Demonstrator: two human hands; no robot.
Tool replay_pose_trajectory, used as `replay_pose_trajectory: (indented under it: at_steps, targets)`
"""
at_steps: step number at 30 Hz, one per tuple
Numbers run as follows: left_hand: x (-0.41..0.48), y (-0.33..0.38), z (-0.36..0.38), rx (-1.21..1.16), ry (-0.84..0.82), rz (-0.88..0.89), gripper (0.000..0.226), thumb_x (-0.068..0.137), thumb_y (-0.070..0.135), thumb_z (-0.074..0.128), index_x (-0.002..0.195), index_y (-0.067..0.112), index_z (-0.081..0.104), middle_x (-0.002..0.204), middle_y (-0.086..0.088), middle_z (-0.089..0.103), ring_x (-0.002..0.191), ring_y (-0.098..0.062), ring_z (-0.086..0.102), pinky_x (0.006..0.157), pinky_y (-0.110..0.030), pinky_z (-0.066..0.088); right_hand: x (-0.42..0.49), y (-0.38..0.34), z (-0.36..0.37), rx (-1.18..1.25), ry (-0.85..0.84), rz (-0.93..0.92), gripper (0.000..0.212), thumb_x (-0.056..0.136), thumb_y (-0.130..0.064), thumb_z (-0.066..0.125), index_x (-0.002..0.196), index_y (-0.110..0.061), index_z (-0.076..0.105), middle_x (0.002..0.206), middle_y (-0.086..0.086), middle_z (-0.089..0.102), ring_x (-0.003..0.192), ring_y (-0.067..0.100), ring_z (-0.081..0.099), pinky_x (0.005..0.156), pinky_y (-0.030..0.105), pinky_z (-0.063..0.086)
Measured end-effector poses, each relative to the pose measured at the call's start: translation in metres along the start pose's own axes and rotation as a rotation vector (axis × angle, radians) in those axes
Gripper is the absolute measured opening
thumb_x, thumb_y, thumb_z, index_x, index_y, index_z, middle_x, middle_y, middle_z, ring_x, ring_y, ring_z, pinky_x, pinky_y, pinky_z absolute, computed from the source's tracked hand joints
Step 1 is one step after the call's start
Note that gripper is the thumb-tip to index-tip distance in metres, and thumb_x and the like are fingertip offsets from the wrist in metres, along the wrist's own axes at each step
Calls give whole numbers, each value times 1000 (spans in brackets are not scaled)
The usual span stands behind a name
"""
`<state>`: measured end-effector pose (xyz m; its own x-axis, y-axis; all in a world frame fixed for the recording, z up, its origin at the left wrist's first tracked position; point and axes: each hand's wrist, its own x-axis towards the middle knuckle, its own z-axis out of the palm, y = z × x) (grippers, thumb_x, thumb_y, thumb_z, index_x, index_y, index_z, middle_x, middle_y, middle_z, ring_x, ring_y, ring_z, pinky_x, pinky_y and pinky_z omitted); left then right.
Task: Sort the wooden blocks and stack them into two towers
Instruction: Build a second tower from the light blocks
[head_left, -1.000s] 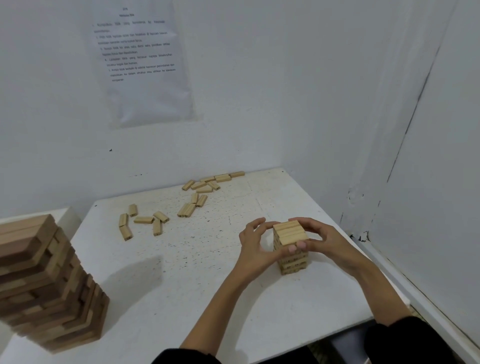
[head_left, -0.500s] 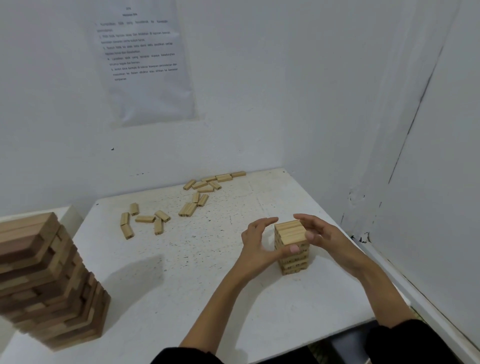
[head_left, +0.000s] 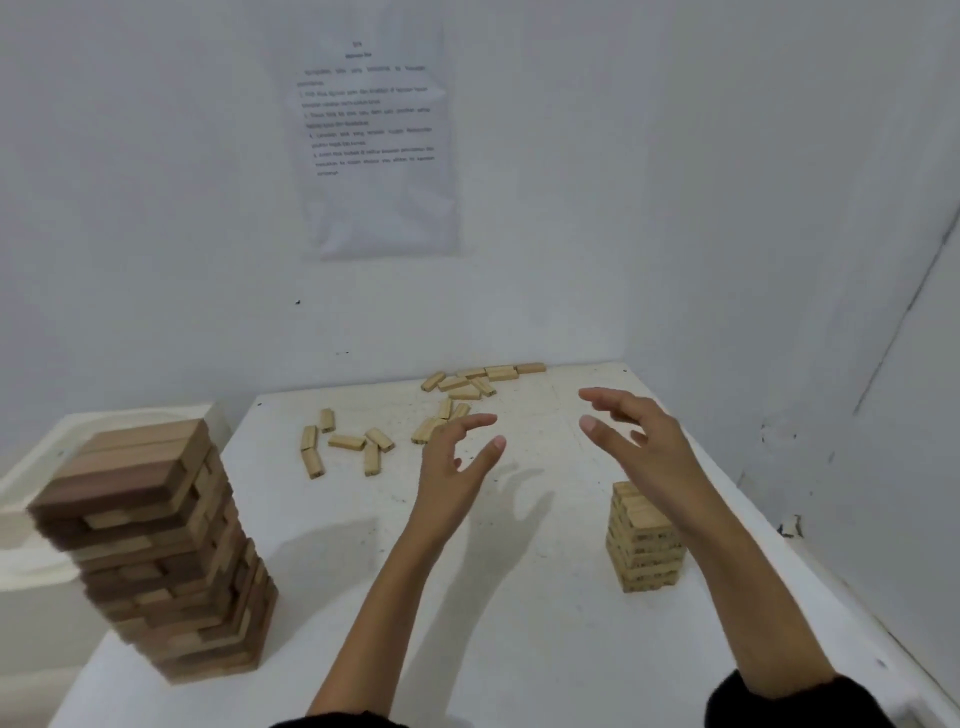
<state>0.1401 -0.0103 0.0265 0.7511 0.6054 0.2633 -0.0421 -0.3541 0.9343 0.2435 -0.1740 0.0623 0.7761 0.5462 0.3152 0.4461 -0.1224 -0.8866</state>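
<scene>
both hands were empty: the left hand (head_left: 457, 467) hovered above the table (head_left: 519, 649) with fingers spread and loosely bent, and the right hand (head_left: 644, 447) was likewise open, raised just beyond the small tower (head_left: 644, 545). that short stack of pale blocks stood near the table's right edge, partly hidden by the right wrist, so a careless drop of that arm could have knocked it over. the tall tower (head_left: 156, 545) at the front left (darker and lighter wood mixed, layers skewed) looked likelier to topple if the table were jolted. the loose blocks (head_left: 363, 447) lay scattered toward the far wall: small, pale, straight-edged bars of bare wood, probably light enough to skid on the white, speckled surface.
</scene>
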Motion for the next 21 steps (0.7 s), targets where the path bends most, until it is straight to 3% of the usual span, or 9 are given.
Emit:
replay_pose_trajectory:
  at_steps: [4, 7, 9, 11, 13, 15, 18, 21]
  targets:
    - [10, -30, -26, 55, 207, -47, 19, 89, 23, 61, 107, 29, 60, 114, 16, 51, 114, -8, 42, 105, -42, 36, 12, 5, 64, -9, -73, -18, 24, 86, -30, 63, 108, -39, 57, 114, -7, 52, 112, 12, 45, 91, 25, 33]
    - [19, -59, -39, 121, 289, -122, 19, 89, 20, 62, 101, 35, 58, 122, 3, 52, 124, -20, 39, 108, -46, 31, 22, 25, 111, -23, -149, 48, 26, 85, -31, 65, 109, -38, 57, 115, -5, 50, 117, 16, 43, 97, 32, 37]
    - [25, -75, -43, 155, 309, -164, 20, 89, 17, 61, 104, 30, 59, 128, -4, 49, 128, -24, 34, 107, -33, 26, 29, 38, 137, -54, -170, 78, 28, 84, -30, 66, 111, -35, 58, 115, -3, 50, 117, 19, 43, 99, 34, 38]
    - [31, -87, -44, 208, 319, -186, 22, 90, 14, 59, 111, 22, 59, 127, -3, 43, 127, -23, 29, 97, -22, 22, 38, 50, 158, -102, -179, 94, 32, 84, -29, 66, 114, -31, 58, 117, 0, 50, 118, 20, 42, 95, 26, 33]
    - [39, -99, -44, 295, 363, -169, 25, 89, 12, 58, 113, 20, 58, 123, 0, 39, 125, -22, 28, 93, -19, 22, 48, 62, 175, -178, -175, 101, 39, 83, -31, 67, 120, -29, 56, 122, 2, 50, 118, 20, 40, 85, 18, 24]
    - [49, -109, -46, 412, 417, -144, 27, 87, 13, 59, 112, 20, 58, 125, -2, 40, 122, -21, 29, 93, -23, 24, 59, 74, 188, -294, -161, 89, 48, 83, -36, 66, 127, -28, 51, 126, 2, 47, 119, 20, 37, 84, 17, 22]
    - [66, -120, -56, 561, 485, -89, 31, 82, 14, 65, 112, 17, 60, 126, -6, 44, 119, -24, 33, 91, -34, 29, 77, 84, 201, -512, -145, 46, 63, 83, -48, 61, 138, -29, 38, 130, 0, 39, 120, 18, 31, 92, 24, 28]
    - [73, -128, -68, 637, 499, -155, 40, 81, 19, 67, 119, 15, 58, 131, -9, 42, 120, -27, 32, 92, -39, 32, 98, 86, 209, -550, -111, 70, 75, 79, -56, 61, 142, -29, 31, 132, 2, 34, 121, 20, 29, 96, 29, 30]
